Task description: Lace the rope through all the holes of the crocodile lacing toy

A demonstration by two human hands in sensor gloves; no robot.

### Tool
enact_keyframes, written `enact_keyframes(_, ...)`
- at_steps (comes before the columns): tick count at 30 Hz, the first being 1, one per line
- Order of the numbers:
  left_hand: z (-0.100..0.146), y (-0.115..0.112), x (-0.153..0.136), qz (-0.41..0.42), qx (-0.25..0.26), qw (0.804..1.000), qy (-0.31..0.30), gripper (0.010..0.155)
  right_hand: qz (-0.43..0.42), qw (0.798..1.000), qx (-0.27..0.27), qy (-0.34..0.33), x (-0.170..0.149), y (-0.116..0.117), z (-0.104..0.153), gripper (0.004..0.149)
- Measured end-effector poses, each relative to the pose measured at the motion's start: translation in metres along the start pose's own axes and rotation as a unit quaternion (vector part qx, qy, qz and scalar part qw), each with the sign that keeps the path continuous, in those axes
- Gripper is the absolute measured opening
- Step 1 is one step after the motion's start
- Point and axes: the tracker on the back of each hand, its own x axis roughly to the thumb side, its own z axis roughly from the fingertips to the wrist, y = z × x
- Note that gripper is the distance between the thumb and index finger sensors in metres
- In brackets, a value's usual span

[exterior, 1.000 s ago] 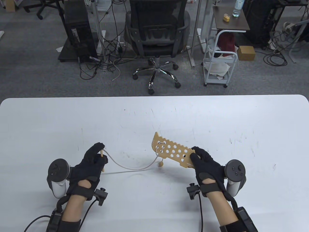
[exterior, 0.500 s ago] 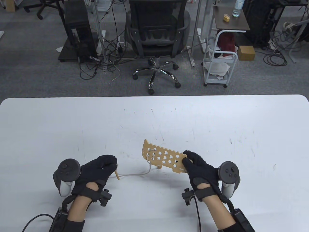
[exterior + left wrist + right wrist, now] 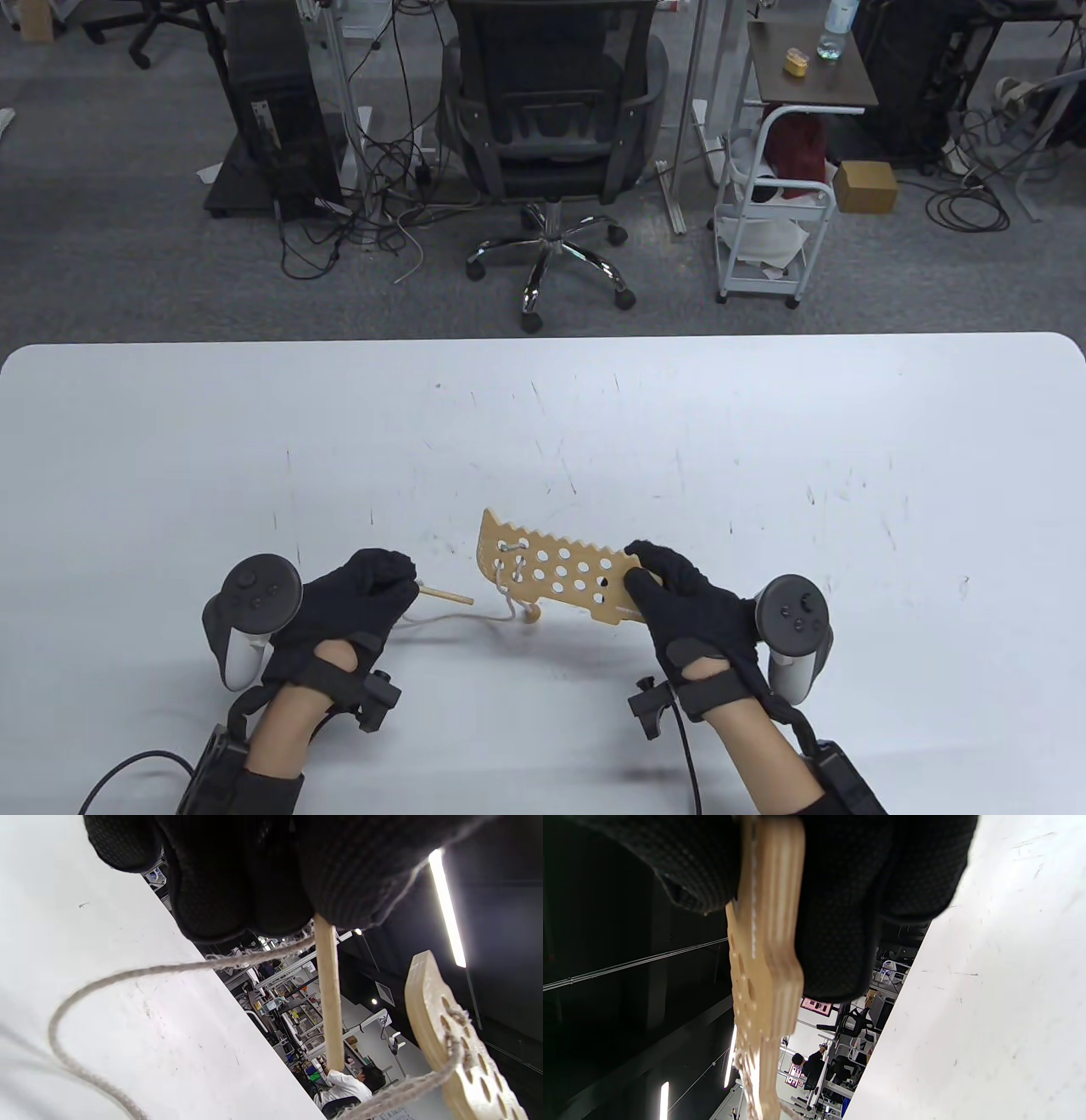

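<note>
- Table view: my right hand (image 3: 700, 607) grips the near-right end of the crocodile (image 3: 556, 570), fingers (image 3: 653, 560) curled over its top face and the thumb out of sight beneath. The board hangs just above the tabletop (image 3: 543, 407), near its front edge and a little left of centre. Its long axis runs from lower right up to upper left, the free rounded end pointing left and away from me, the toothed edge facing the far side. My left hand (image 3: 348, 603) is clenched round the needle (image 3: 445, 593), which sticks out of the fist and points right toward the board, nearly level. The rope (image 3: 462, 619) trails from that fist along the tabletop, loops up under the board's left end and passes through holes there. A wooden bead (image 3: 532, 613) hangs just below the board's near edge.
- Left wrist view: my fingers (image 3: 237, 878) pinch the needle (image 3: 330, 997) at its upper end; its free tip points down the frame. The rope (image 3: 140, 974) curves off across the tabletop (image 3: 85, 942) and comes back to the board (image 3: 458, 1043) at lower right, laced through its end holes.
- Right wrist view: I see the board (image 3: 763, 955) edge-on, clamped between my fingers (image 3: 840, 921), its long axis running down the frame, held off the tabletop (image 3: 988, 1005).
</note>
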Motion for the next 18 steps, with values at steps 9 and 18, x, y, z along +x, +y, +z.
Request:
enact_keyframes(9, -0.003, -0.015, -0.008, 0.12, -0.057, 0.991, 0.004, 0.042, -0.034, 0.999, 0.033, -0.018, 0.008, 0.012, 0.006, 0.048)
enact_keyframes(18, -0.006, -0.032, -0.007, 0.233, -0.15, 0.961, -0.023, 0.042, -0.075, 0.995, 0.057, -0.016, 0.011, 0.02, 0.009, 0.048)
